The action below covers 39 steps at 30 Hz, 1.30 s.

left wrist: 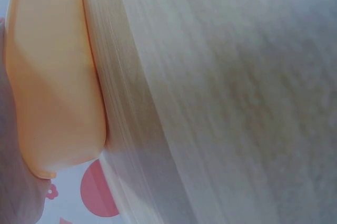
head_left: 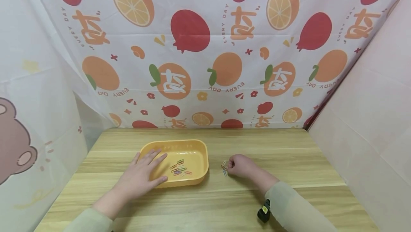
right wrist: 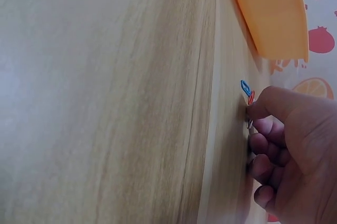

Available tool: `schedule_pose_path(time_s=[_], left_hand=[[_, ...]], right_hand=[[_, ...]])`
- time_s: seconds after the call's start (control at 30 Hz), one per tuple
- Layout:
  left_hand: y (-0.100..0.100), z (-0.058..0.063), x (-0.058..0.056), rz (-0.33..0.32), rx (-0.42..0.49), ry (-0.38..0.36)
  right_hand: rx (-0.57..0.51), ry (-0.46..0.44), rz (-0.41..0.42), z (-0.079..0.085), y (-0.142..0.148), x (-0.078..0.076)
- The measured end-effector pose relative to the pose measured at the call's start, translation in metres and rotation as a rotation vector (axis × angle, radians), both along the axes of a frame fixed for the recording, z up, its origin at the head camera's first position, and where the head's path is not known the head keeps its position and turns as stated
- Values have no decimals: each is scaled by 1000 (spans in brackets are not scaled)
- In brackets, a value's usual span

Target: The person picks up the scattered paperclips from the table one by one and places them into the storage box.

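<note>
A yellow tray (head_left: pixel 205 169) holds several coloured paper clips (head_left: pixel 179 169) scattered on its bottom. My left hand (head_left: pixel 141 173) lies over the tray's left side with fingers spread, the thumb along the near rim. To the right of the tray my right hand (head_left: pixel 240 166) is down at the table, its fingers curled. Thumb and forefinger pinch at a small silver paper clip (right wrist: pixel 249 124), partly hidden by the fingertips. Beside them on the wood lie a blue paper clip (right wrist: pixel 245 87) and a red paper clip (right wrist: pixel 251 97). In the left wrist view only the tray's outer wall (left wrist: pixel 58 76) and a hand's edge show.
The wooden table (head_left: pixel 199 207) ends at a fruit-print cloth (head_left: pixel 192 93) hanging behind it. Pale cloth walls (head_left: pixel 369 100) stand on both sides. A small black device (head_left: pixel 264 215) sits at the right sleeve.
</note>
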<state>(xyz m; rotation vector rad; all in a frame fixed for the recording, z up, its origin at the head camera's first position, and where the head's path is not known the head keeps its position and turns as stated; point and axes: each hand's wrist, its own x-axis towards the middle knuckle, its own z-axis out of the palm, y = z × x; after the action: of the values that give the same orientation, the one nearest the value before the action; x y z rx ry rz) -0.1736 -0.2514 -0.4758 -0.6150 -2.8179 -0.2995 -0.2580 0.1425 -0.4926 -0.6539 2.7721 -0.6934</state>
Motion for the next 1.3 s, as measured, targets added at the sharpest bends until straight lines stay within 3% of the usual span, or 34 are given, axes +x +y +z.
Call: schedule_pose_path(time_s=[0.23, 0.43, 0.73, 1.03, 1.3], left_hand=[[1, 1, 1, -1, 6, 4], [1, 2, 0, -4, 4, 11], [1, 1, 1, -7, 9, 27], [1, 3, 2, 1, 7, 18], [2, 3, 2, 1, 3, -3]], right_hand=[[-79, -1, 24, 1, 5, 2], [-116, 24, -7, -3, 10, 1], [-95, 79, -22, -11, 12, 1], [-37, 207, 17, -11, 11, 5], [-34, 221, 8, -12, 12, 7]])
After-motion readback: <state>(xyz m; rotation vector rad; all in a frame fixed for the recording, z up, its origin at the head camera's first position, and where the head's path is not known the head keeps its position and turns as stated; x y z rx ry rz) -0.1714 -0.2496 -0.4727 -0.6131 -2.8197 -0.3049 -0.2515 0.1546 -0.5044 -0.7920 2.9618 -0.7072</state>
